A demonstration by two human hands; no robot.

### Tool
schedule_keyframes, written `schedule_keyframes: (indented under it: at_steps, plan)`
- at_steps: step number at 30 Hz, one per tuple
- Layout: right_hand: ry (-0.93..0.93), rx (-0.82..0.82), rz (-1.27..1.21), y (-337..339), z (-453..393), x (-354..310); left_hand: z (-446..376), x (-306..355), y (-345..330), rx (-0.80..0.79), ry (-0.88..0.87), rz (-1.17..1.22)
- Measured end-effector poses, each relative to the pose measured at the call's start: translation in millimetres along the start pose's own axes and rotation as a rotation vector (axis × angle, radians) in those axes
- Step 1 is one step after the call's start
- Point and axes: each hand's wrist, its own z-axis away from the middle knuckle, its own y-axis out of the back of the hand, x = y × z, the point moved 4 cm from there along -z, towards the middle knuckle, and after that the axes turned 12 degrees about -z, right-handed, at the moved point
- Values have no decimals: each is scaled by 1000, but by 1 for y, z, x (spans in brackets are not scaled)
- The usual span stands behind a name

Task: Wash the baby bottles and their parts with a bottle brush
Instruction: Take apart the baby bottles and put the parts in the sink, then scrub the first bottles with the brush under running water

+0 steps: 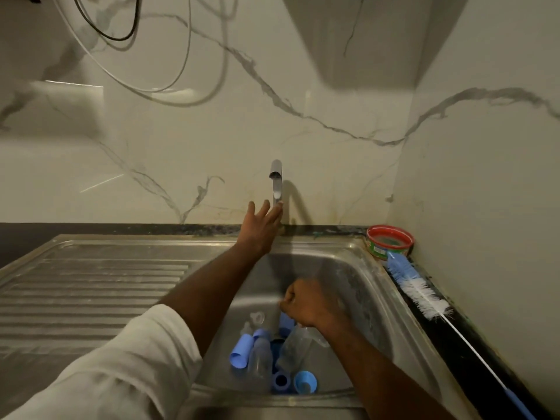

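The left hand (261, 226) reaches to the far rim of the sink (357, 286), fingers straight and spread, fingertips touching the tap (276, 189). The right hand (306, 303) hangs over the middle of the basin with its fingers curled; whether it holds anything cannot be told. Below it, the bottles (260, 356) and their blue parts (241, 350) lie clustered on the near part of the basin floor, a blue cap (305, 381) nearest the front wall. The far and right parts of the basin floor are bare steel. The bottle brush (419, 294) lies along the narrow dark counter (485, 368) strip right of the sink, beside the wall, its bristle head just near a red-rimmed tub (389, 242) in the far corner. The ribbed draining board (91, 286) spreads left.
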Motion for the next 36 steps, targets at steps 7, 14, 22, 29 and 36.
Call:
schedule_keyframes:
  at_steps: [7, 14, 22, 29, 36]
  plan:
    - [-58, -28, 20, 8, 1, 4, 9, 12, 3, -88, 78, 25]
    - [-124, -1, 2, 14, -1, 18, 28, 14, -25, -207, 193, 518]
    - [-183, 35, 188, 30, -3, 36, 78, 29, -35, -226, 241, 708]
    - [-194, 34, 233, 42, 8, 41, 138, 91, -44, -763, -56, 735]
    - [-194, 232, 204, 50, 15, 39, 101, 115, -2, -290, -314, 822]
